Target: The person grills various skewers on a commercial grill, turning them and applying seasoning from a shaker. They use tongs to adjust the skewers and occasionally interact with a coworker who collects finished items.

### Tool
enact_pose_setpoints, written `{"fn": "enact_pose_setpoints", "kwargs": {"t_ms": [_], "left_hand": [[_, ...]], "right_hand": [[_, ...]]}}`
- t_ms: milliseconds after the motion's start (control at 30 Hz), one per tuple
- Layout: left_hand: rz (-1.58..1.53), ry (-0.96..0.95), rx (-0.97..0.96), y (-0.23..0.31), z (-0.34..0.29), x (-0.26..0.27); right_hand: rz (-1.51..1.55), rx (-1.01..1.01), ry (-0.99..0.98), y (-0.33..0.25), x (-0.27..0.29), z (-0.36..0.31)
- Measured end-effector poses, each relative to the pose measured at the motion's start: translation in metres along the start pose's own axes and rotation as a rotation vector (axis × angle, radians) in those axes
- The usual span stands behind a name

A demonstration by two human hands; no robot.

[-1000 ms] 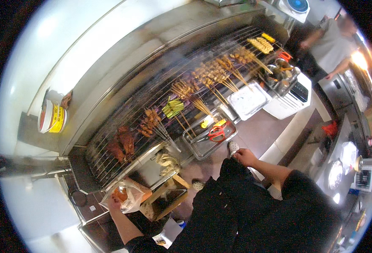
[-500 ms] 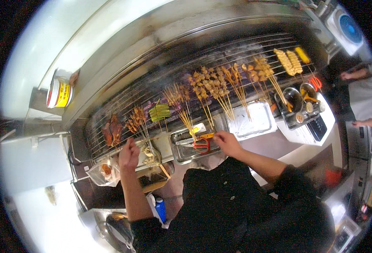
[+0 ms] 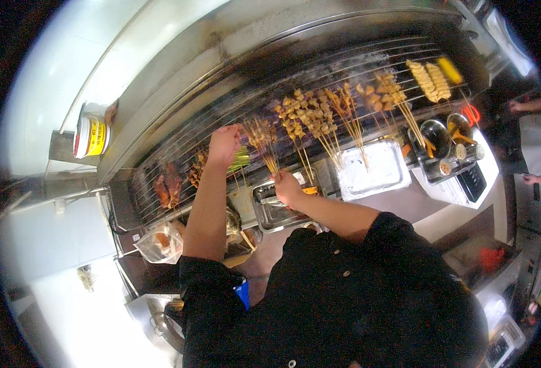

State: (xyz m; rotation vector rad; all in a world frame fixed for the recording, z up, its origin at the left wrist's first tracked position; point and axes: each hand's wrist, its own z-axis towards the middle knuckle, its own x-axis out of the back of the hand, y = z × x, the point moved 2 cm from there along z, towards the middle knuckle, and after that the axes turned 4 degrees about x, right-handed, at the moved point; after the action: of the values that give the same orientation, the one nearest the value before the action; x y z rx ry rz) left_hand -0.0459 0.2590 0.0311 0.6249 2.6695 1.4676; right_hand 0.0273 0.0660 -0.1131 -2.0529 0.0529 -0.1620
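My right hand (image 3: 287,189) is closed round the stick ends of a bundle of thin meat skewers (image 3: 261,134), whose meat lies over the grill (image 3: 368,58). My left hand (image 3: 224,146) is raised over the grill at the left of that bundle, fingers drawn together near the meat. Whatever it may hold is hidden. Behind its wrist, green vegetable skewers (image 3: 240,158) show only in part, with small meat skewers (image 3: 195,168) to their left. Beneath my right hand is a metal tray (image 3: 264,219) with scissors and an orange-handled tool (image 3: 311,191).
More skewers (image 3: 319,116) line the grill to the right. Beyond them stand a foil-coloured tray (image 3: 373,168) and a rack of seasoning containers (image 3: 445,150). At the left are large meat pieces (image 3: 167,185), a plastic bag (image 3: 161,242) and a tub (image 3: 91,136). Another person's arm (image 3: 531,105) shows far right.
My left hand has risen and moved right, over the grill. My right hand has shifted left from the tray and taken hold of the thin skewers' sticks.
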Motion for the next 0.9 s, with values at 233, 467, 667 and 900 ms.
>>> {"fn": "enact_pose_setpoints", "kwargs": {"t_ms": [233,467,667,900], "left_hand": [[0.52,-0.036,-0.269,0.03,0.008,-0.033],[0.819,-0.082,-0.712,0.063,-0.003,-0.133],[0.992,-0.196,-0.61,0.064,0.007,-0.19],[1.014,-0.189,-0.732,0.072,0.01,-0.205]], "right_hand": [[-0.041,0.155,0.172,-0.01,0.027,-0.024],[-0.121,0.149,0.321,-0.027,0.116,-0.071],[-0.133,0.089,0.379,-0.006,0.148,-0.079],[-0.063,0.101,0.376,0.001,0.161,-0.085]]}}
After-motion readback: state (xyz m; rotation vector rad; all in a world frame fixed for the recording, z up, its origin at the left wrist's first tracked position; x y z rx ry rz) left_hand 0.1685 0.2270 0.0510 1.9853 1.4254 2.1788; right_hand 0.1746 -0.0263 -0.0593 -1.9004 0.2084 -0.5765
